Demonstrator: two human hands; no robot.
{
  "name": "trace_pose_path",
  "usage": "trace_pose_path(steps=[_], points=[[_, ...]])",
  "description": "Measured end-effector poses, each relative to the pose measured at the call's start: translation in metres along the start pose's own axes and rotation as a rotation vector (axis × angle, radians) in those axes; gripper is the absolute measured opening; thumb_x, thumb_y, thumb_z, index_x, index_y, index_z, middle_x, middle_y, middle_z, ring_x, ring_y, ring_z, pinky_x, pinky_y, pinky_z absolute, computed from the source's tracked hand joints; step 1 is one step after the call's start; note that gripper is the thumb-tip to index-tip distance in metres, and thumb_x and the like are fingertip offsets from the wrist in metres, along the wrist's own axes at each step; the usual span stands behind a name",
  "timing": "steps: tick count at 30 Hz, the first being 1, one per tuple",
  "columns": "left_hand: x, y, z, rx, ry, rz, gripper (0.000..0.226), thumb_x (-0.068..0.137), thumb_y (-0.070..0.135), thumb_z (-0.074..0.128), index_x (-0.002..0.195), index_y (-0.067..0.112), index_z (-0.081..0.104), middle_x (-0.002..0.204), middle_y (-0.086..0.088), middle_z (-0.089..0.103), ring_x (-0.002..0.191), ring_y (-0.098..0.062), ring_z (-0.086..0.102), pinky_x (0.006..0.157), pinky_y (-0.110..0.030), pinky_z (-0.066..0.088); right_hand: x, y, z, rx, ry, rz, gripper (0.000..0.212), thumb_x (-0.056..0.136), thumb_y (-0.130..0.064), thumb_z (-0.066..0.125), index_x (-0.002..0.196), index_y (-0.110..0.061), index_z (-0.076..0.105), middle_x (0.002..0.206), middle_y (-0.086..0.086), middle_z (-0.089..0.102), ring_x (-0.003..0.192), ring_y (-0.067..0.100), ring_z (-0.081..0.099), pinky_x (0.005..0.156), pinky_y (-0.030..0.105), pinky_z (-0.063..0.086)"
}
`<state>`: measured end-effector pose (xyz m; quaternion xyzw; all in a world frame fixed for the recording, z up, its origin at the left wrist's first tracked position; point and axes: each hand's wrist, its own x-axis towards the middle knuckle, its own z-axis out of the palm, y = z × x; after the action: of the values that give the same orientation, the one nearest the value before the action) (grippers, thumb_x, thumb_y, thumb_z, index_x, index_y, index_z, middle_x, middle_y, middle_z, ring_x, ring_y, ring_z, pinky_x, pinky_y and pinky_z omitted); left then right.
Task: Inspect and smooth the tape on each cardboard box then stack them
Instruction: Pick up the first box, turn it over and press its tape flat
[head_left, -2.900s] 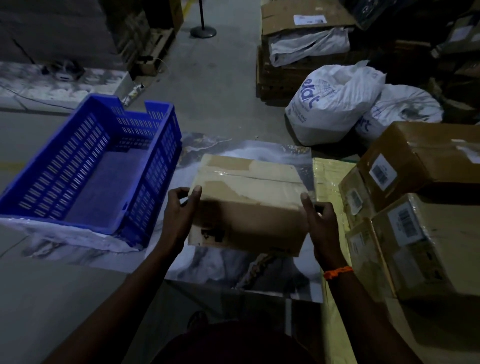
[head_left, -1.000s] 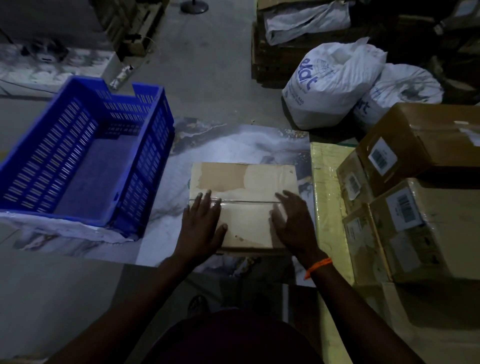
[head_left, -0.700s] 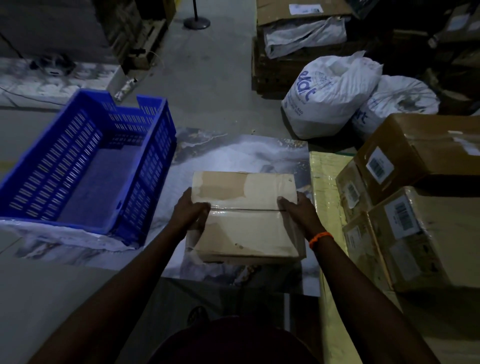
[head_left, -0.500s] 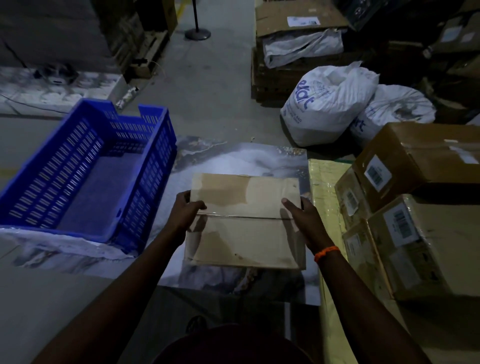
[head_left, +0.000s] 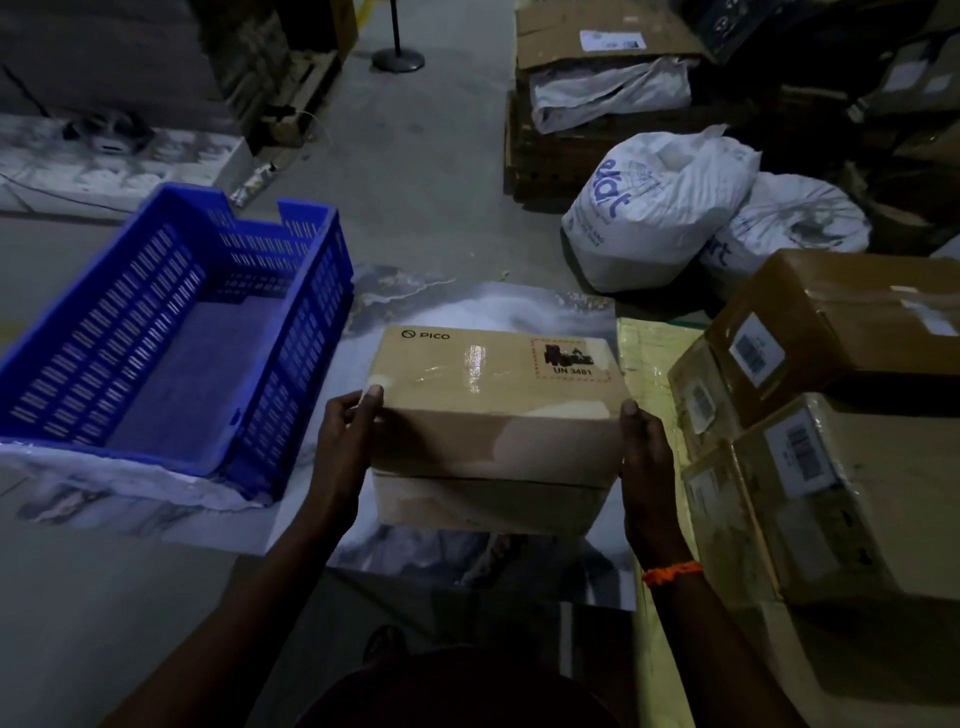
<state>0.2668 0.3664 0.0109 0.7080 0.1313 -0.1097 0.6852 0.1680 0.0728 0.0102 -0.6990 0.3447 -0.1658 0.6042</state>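
Fingertips press the two ends of a cardboard box: the left hand clamps the left end with its thumb hooked over the top edge, while the right hand grips the right end, thumb up along the corner. Both hands are closed on the box, which is held between them above a marble-patterned sheet on the floor. Whether its underside touches the sheet cannot be told. Glossy clear tape crosses the top face, which carries a "PICO" mark and a label reading "UN 3481". An orange band circles the right wrist.

Just beside the right hand, taped cardboard boxes with barcode labels are stacked, the lower ones on a yellow-wrapped surface. To the left of the held box, a blue slotted plastic crate stands partly on the sheet, its interior bare. Beyond, on the grey concrete floor, lie two white printed sacks and more cartons in dim light.
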Motion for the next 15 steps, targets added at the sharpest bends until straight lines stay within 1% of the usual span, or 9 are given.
trace_pose_path(steps=[2, 3, 5, 7, 8, 10, 12, 14, 15], points=[[-0.009, -0.008, -0.005, -0.040, -0.026, -0.012, 0.057, 0.085, 0.057, 0.064, 0.130, 0.024, 0.051, 0.121, 0.010, 0.057, 0.114, -0.009, 0.055, 0.095, -0.044, 0.047, -0.012, 0.005, -0.005, -0.004, 0.007, -0.022, 0.045, 0.097, -0.061, 0.056, 0.125, -0.026, 0.060, 0.120, -0.013, 0.065, 0.114, 0.006, 0.060, 0.102, 0.046, 0.052], [-0.013, -0.013, -0.008, -0.052, -0.034, -0.009, 0.051, 0.086, 0.052, 0.065, 0.128, 0.026, 0.051, 0.122, 0.010, 0.056, 0.115, -0.010, 0.055, 0.092, -0.042, 0.048, -0.016, 0.008, -0.007, -0.003, 0.001, -0.023, 0.039, 0.099, -0.053, 0.058, 0.126, -0.025, 0.059, 0.119, -0.013, 0.065, 0.114, 0.006, 0.061, 0.100, 0.044, 0.054], [-0.020, -0.021, -0.013, -0.052, -0.041, 0.021, 0.045, 0.085, 0.047, 0.063, 0.124, 0.027, 0.053, 0.124, 0.009, 0.057, 0.117, -0.010, 0.055, 0.089, -0.040, 0.050, -0.023, 0.014, -0.011, -0.018, -0.016, -0.034, 0.029, 0.102, -0.042, 0.060, 0.126, -0.027, 0.057, 0.119, -0.015, 0.064, 0.114, 0.007, 0.062, 0.095, 0.039, 0.055], [-0.026, -0.031, -0.019, -0.028, -0.052, 0.059, 0.045, 0.085, 0.044, 0.060, 0.126, 0.025, 0.053, 0.124, 0.009, 0.059, 0.116, -0.008, 0.057, 0.092, -0.039, 0.051, -0.030, 0.022, -0.015, -0.049, -0.027, -0.063, 0.024, 0.103, -0.032, 0.060, 0.126, -0.028, 0.054, 0.117, -0.018, 0.063, 0.111, -0.001, 0.061, 0.091, 0.030, 0.054], [-0.030, -0.034, -0.021, -0.001, -0.061, 0.080, 0.047, 0.085, 0.043, 0.059, 0.128, 0.022, 0.053, 0.124, 0.010, 0.059, 0.115, -0.005, 0.058, 0.094, -0.037, 0.051, -0.034, 0.025, -0.017, -0.068, -0.029, -0.080, 0.024, 0.103, -0.028, 0.060, 0.127, -0.029, 0.053, 0.118, -0.019, 0.062, 0.112, -0.001, 0.061, 0.088, 0.026, 0.053], [-0.036, -0.039, -0.024, 0.075, -0.084, 0.149, 0.055, 0.083, 0.045, 0.059, 0.131, 0.019, 0.051, 0.126, 0.012, 0.059, 0.112, 0.003, 0.059, 0.094, -0.027, 0.051, -0.041, 0.028, -0.019, -0.127, -0.030, -0.100, 0.030, 0.102, -0.024, 0.063, 0.129, -0.029, 0.050, 0.123, -0.011, 0.063, 0.118, 0.012, 0.063, 0.084, 0.021, 0.053], [-0.040, -0.039, -0.025, 0.178, -0.096, 0.261, 0.063, 0.083, 0.047, 0.053, 0.138, 0.017, 0.048, 0.132, 0.009, 0.057, 0.116, 0.004, 0.056, 0.094, -0.017, 0.048, -0.046, 0.025, -0.017, -0.253, -0.001, -0.150, 0.044, 0.099, -0.019, 0.066, 0.139, -0.023, 0.047, 0.136, 0.001, 0.057, 0.125, 0.019, 0.058, 0.088, 0.025, 0.056], [-0.039, -0.034, -0.023, 0.361, -0.085, 0.457, 0.065, 0.088, 0.036, 0.048, 0.148, 0.014, 0.042, 0.144, 0.004, 0.047, 0.130, -0.006, 0.048, 0.107, -0.020, 0.041, -0.047, 0.015, -0.008, -0.431, 0.026, -0.321, 0.062, 0.095, -0.017, 0.067, 0.151, -0.016, 0.040, 0.149, 0.009, 0.045, 0.135, 0.023, 0.049, 0.098, 0.034, 0.053], [-0.036, -0.029, -0.020, 0.466, -0.085, 0.572, 0.064, 0.089, 0.029, 0.048, 0.150, 0.013, 0.040, 0.150, 0.002, 0.042, 0.138, -0.012, 0.042, 0.115, -0.027, 0.037, -0.048, 0.007, -0.001, -0.541, 0.015, -0.452, 0.064, 0.095, -0.018, 0.065, 0.153, -0.014, 0.039, 0.155, 0.011, 0.041, 0.141, 0.026, 0.043, 0.106, 0.038, 0.048]])
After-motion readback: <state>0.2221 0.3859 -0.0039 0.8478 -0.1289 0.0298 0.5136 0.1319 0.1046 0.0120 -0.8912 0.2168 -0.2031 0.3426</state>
